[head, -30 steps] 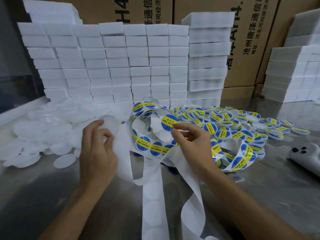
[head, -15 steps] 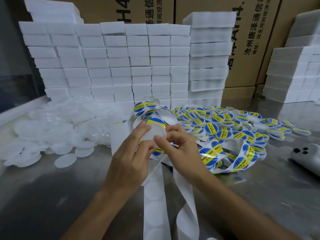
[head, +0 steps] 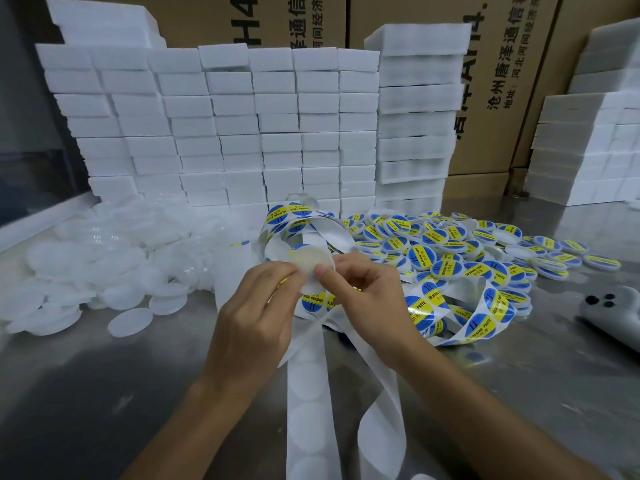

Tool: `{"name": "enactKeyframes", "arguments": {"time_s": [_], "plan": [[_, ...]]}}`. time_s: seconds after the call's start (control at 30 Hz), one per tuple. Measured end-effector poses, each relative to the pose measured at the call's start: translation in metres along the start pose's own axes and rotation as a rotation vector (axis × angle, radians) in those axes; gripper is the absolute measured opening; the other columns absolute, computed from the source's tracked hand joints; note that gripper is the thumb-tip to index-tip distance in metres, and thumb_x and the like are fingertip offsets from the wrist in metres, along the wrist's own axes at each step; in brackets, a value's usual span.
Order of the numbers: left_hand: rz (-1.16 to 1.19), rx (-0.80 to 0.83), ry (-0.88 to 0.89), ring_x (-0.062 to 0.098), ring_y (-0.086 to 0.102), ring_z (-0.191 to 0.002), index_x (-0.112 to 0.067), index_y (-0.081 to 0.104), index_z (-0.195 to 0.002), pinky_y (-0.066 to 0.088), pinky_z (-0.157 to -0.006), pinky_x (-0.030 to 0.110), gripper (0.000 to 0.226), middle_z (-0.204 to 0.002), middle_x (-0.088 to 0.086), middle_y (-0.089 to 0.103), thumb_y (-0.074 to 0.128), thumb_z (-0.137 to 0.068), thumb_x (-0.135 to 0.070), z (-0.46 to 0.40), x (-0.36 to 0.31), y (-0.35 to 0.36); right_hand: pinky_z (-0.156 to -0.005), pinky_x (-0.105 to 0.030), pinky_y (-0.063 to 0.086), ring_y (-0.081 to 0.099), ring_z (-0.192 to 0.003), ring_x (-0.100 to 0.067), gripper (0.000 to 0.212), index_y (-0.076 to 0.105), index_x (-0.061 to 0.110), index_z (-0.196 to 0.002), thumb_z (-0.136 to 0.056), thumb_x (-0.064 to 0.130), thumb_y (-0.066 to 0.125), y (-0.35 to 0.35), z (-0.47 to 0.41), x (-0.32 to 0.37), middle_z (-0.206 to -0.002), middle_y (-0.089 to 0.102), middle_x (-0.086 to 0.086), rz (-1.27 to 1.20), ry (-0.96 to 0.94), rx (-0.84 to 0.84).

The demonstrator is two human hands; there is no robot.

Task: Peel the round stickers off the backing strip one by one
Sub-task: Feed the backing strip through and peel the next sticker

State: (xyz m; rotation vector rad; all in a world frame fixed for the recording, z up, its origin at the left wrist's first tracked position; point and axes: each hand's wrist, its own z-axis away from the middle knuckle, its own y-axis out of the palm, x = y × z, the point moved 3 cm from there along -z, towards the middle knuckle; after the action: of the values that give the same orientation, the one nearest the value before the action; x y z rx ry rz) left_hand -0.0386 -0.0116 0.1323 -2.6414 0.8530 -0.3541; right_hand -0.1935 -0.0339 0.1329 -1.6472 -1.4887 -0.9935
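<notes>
At frame centre, the fingers (head: 323, 271) of the right hand (head: 363, 299) and those of the left hand (head: 256, 317) pinch a translucent round lid (head: 310, 259) from both sides, sticker face turned away. A second ago the left hand reached toward the plain lids (head: 104, 271) at mid left; now both have met, likely pressing the sticker on. The backing strip (head: 308, 403) trails down the worktop (head: 104, 393); labelled lids (head: 450, 247) pile at right.
</notes>
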Motion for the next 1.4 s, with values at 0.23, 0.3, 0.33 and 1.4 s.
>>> {"name": "enactKeyframes", "arguments": {"time_s": [0.23, 0.3, 0.33, 1.4], "plan": [[-0.020, -0.060, -0.017, 0.035, 0.065, -0.093, 0.008, 0.072, -0.096, 0.049, -0.092, 0.035, 0.021, -0.099, 0.019, 0.070, 0.063, -0.079, 0.015, 0.002, 0.007, -0.002, -0.072, -0.025, 0.055, 0.070, -0.085, -0.014, 0.023, 0.078, 0.014, -0.077, -0.087, 0.034, 0.071, 0.000, 0.001, 0.003, -0.090, 0.073, 0.003, -0.010, 0.032, 0.044], [0.076, -0.100, -0.123, 0.025, 0.063, -0.090, 0.006, 0.073, -0.091, 0.046, -0.091, 0.024, 0.012, -0.092, 0.014, 0.071, 0.065, -0.083, 0.008, 0.000, 0.011, -0.003, -0.065, -0.017, 0.052, 0.071, -0.079, -0.011, 0.020, 0.078, 0.019, -0.084, -0.090, 0.034, 0.068, -0.001, 0.000, 0.002, -0.085, 0.075, 0.003, -0.009, 0.055, 0.017], [0.136, -0.117, -0.190, 0.019, 0.062, -0.087, 0.004, 0.073, -0.088, 0.044, -0.088, 0.017, 0.008, -0.089, 0.011, 0.071, 0.066, -0.083, 0.004, 0.000, 0.013, -0.003, -0.065, -0.016, 0.052, 0.071, -0.078, -0.009, 0.012, 0.077, 0.019, -0.089, -0.090, 0.028, 0.069, -0.004, -0.002, 0.000, -0.083, 0.076, 0.003, -0.012, 0.052, -0.026], [1.358, -0.010, -1.408, 0.026, 0.075, -0.081, 0.000, 0.068, -0.101, 0.059, -0.066, 0.025, 0.042, -0.091, 0.016, 0.076, 0.075, -0.060, -0.010, 0.015, 0.029, 0.019, -0.060, -0.010, 0.049, 0.073, -0.075, -0.006, 0.004, 0.076, 0.013, -0.083, -0.084, 0.010, 0.076, -0.001, 0.000, -0.003, -0.079, 0.077, 0.002, -0.071, 0.154, 0.003]]}}
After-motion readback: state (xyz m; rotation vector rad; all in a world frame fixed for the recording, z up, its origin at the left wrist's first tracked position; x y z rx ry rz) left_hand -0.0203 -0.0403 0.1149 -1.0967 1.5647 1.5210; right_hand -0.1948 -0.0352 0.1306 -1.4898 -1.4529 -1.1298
